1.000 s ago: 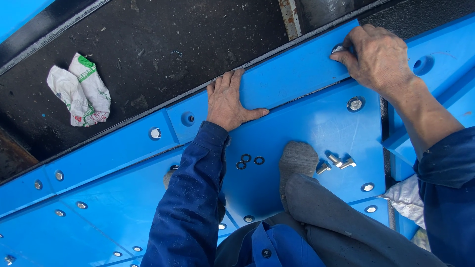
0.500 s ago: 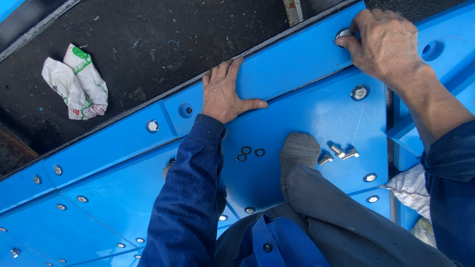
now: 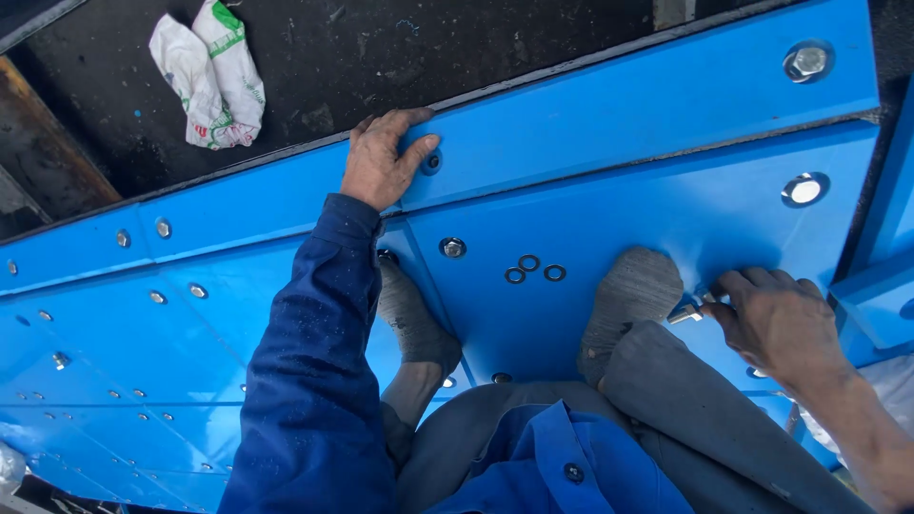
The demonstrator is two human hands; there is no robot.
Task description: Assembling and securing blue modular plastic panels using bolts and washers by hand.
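Blue panels [image 3: 590,124] slope underfoot; the left hand [image 3: 381,162] lies flat and open at eleven o'clock while the right hand [image 3: 776,319] pinches loose bolts [image 3: 687,310] (best lifted one by one).

R hand [image 3: 776,319] covers most of the bolts [image 3: 687,309]; crumpled bag [image 3: 209,71] cut off at top edge.

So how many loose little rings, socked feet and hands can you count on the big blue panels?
loose washer rings: 3
socked feet: 2
hands, the left hand and the right hand: 2
Total: 7
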